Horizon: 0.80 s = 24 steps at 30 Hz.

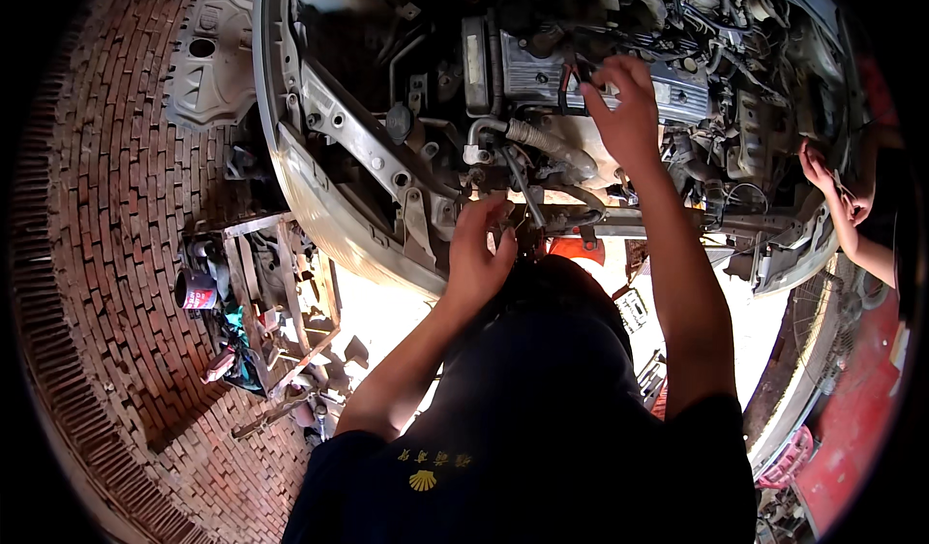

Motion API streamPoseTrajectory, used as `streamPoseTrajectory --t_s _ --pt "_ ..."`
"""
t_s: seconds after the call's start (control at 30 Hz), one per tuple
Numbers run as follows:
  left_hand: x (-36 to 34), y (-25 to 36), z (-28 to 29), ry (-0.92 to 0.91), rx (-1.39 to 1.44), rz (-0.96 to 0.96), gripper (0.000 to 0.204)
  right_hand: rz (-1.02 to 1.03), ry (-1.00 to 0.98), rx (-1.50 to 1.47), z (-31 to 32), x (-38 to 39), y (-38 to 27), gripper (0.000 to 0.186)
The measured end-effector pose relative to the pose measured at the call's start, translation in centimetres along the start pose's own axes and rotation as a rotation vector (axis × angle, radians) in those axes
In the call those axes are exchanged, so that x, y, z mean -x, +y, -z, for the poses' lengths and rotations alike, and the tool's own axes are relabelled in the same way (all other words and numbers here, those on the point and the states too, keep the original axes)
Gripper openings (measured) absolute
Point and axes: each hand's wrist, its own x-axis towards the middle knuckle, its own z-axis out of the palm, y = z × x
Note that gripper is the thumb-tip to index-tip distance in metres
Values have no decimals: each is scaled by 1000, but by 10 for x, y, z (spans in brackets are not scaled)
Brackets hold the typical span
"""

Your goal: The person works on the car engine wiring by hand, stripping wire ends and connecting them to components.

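Note:
My right hand [627, 108] is over the engine's silver valve cover [532, 77], thumb and fingers apart. Just left of its thumb is a tool with dark and orange handles, which looks like pliers [565, 87]; I see no firm grip on it. Lower and to the left, my left hand [479, 254] is at the front edge of the engine bay with its fingers curved and the thumb standing apart. Beside its fingertips are a metal bracket and pipe [523, 184]; a ribbed hose [542, 139] runs above. I make out nothing held in this hand.
A metal front crossmember [363, 142] and a pale bumper [339, 225] border the bay. On the brick floor [106, 205] lie a grey cover panel [213, 60] and a wooden frame with tools and a dark can [196, 290]. Another person's hand [821, 168] is at the right edge.

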Motion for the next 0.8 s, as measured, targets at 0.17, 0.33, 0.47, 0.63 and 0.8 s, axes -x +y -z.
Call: streamPoseTrajectory --t_s 0.17,0.33,0.47,0.63,0.8 --pt "-3 35 4 -24 490 145 31 -431 -325 -366 48 57 -74 26" --pt "-38 52 -15 -109 629 176 24 -264 -313 -341 64 84 -108 24" --pt "-40 42 -19 -129 666 232 21 -110 -313 -278 73 89 -127 32" --pt "-40 47 -8 -170 687 195 16 -581 -342 -794 81 98 -123 33" --pt "-38 45 8 -361 535 126 18 -823 -524 -1213 72 107 -106 14"
